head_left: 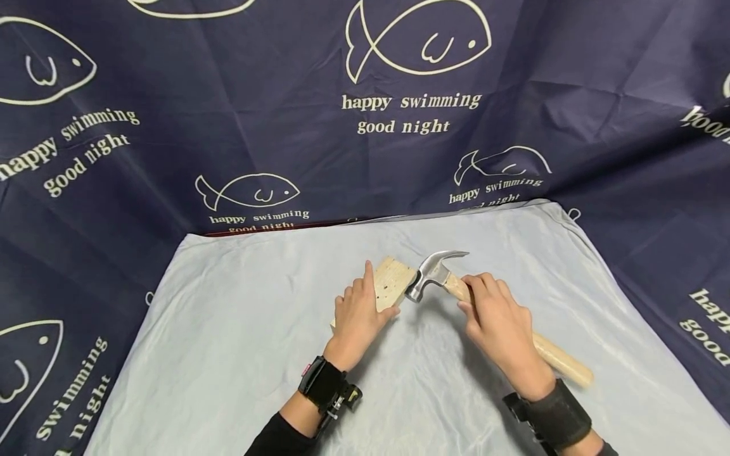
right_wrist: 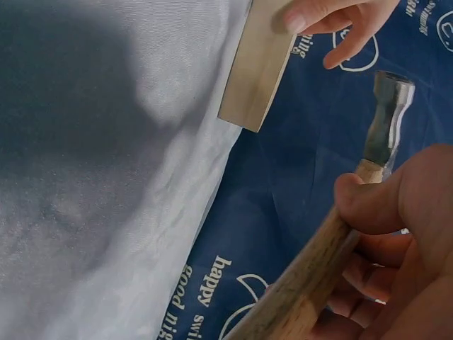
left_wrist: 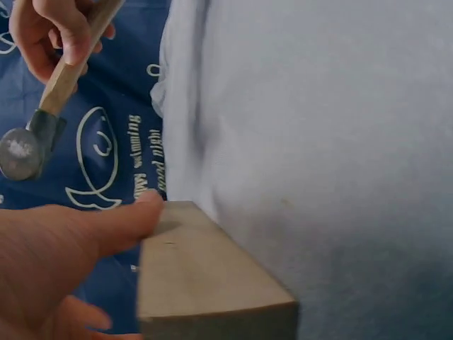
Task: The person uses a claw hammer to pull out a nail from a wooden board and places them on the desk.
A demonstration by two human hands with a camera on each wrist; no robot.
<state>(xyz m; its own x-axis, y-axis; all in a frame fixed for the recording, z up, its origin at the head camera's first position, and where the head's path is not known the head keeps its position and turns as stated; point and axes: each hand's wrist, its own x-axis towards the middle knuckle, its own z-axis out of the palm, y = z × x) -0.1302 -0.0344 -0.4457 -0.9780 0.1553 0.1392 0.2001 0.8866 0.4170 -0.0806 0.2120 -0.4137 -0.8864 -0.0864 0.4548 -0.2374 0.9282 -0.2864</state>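
My left hand (head_left: 359,310) holds a pale wooden block (head_left: 393,282), with the thumb along one narrow side and the index finger stretched along its broad face. Small dark spots mark that face. In the left wrist view, the thumb lies on the narrow side of the block (left_wrist: 205,269). My right hand (head_left: 499,320) grips the wooden handle of a claw hammer (head_left: 436,272), and the handle's end sticks out behind the wrist. Seen from the head, the steel head sits beside the block's right edge; in the right wrist view, hammer (right_wrist: 386,117) and block (right_wrist: 255,78) are apart.
A light grey-blue cloth (head_left: 228,329) covers the table beneath both hands. Dark blue curtains (head_left: 285,114) printed with white fish and lettering stand behind the table and on both sides. Each wrist wears a black strap (head_left: 559,415) with a camera.
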